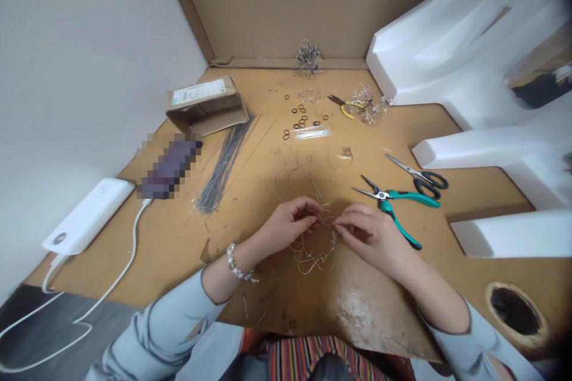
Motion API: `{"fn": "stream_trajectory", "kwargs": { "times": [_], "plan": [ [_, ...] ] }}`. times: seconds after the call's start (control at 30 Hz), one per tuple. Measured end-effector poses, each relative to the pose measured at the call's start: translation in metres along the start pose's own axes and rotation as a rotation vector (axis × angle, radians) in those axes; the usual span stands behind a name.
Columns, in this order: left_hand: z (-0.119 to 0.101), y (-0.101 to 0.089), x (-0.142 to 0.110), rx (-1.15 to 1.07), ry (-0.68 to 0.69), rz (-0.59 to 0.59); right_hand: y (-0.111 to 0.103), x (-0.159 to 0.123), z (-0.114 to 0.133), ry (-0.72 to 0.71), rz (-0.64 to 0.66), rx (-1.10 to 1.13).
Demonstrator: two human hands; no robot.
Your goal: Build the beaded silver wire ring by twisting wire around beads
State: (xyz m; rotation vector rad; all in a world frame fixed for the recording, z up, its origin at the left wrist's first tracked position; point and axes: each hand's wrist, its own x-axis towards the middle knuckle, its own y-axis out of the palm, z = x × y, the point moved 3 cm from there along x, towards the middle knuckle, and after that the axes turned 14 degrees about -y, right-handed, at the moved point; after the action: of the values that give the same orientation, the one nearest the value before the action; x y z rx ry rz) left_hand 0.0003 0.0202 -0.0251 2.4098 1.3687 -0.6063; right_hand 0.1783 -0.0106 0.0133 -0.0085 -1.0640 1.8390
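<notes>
My left hand (290,223) and my right hand (369,232) meet over the middle of the brown table (187,244). Both pinch a thin wire piece with small clear beads (315,250), bent into loops that hang below my fingers. The fingers of each hand are pressed together on the wire. A beaded bracelet (239,265) sits on my left wrist. Teal-handled pliers (393,205) lie just right of my right hand.
Black-handled scissors (420,174) lie past the pliers. A bundle of grey wires (226,161), small dark rings (300,118), yellow-handled pliers (346,107), a cardboard box (208,104), a white power bank (89,214) and white foam blocks (482,101) surround the area. A round hole (516,312) is front right.
</notes>
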Motion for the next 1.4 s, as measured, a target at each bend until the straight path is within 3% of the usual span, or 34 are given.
{"fn": "stream_trajectory", "kwargs": {
  "times": [0.6,1.4],
  "plan": [
    [0.001,0.001,0.001,0.019,0.043,-0.002,0.006,0.001,-0.001,-0.183,0.060,-0.167],
    [0.000,0.001,0.001,-0.018,0.020,0.009,0.007,0.002,0.009,-0.183,0.141,-0.177]
  ]
}}
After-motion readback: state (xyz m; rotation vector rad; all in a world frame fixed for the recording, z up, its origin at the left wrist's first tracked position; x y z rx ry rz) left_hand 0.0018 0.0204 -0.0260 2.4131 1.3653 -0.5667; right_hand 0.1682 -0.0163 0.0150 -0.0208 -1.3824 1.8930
